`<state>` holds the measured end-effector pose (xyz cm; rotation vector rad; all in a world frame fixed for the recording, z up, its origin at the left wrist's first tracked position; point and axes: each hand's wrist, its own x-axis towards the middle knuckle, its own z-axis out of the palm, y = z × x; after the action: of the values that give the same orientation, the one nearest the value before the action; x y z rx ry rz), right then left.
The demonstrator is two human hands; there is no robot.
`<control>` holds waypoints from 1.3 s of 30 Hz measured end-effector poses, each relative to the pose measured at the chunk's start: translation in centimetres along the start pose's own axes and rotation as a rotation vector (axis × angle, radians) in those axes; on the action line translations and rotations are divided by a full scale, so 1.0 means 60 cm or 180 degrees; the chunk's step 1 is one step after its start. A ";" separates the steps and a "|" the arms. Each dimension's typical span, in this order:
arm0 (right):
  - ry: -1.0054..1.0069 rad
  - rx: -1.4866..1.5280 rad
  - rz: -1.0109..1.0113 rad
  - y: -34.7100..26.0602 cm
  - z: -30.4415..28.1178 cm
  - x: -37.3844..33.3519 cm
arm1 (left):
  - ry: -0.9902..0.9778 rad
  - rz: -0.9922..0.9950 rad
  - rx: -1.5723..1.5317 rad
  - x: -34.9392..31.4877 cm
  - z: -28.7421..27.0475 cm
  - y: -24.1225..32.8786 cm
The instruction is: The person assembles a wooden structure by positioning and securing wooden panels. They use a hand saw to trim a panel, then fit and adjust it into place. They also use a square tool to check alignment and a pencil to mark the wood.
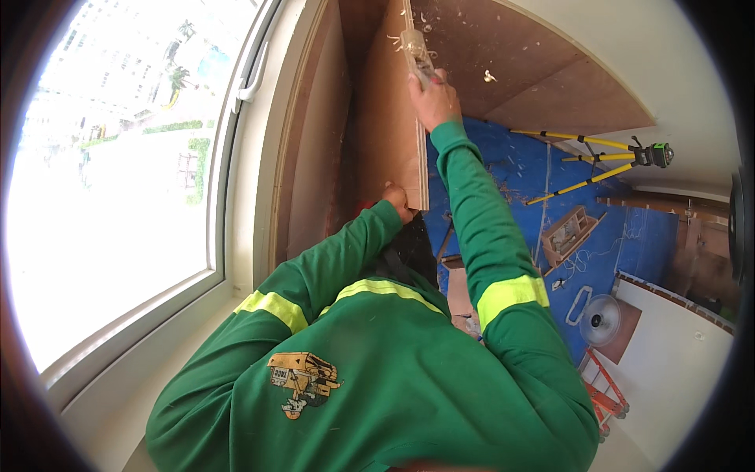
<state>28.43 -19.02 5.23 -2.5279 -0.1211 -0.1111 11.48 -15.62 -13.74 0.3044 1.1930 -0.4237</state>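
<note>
Mostly reddish-brown, pale-edged wooden panel (387,126).

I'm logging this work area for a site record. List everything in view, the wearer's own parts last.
plywood board: one, brown, upper centre
hand plane: one, greyish, on the board's edge
wood shavings: several, pale, around the plane
window: one, pale-framed, left
tripod: one, yellow and black, right
open wooden box: one, brown, right
floor: one, blue, right of centre
fan: one, pale, lower right
ladder: one, orange-red, lower right
sleeves: two, green with yellow bands, centre
left hand: one, bare, board's near end
right hand: one, bare, on the plane
</note>
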 end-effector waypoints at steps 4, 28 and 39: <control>-0.0362 0.0264 -0.0053 0.020 -0.065 -0.214 | -0.0406 -0.0276 0.0065 0.036 -0.016 -0.005; -0.0301 0.0032 -0.0281 0.010 -0.047 -0.143 | -0.0787 -0.0190 -0.0282 0.010 -0.024 -0.003; 0.0055 0.0333 -0.0013 -0.020 0.019 0.107 | 0.0126 0.0041 0.0593 -0.069 0.011 0.000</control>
<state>34.71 -17.00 5.65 -2.4221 -0.1221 -0.1249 10.78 -15.25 -9.64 0.4827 1.1916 -0.5209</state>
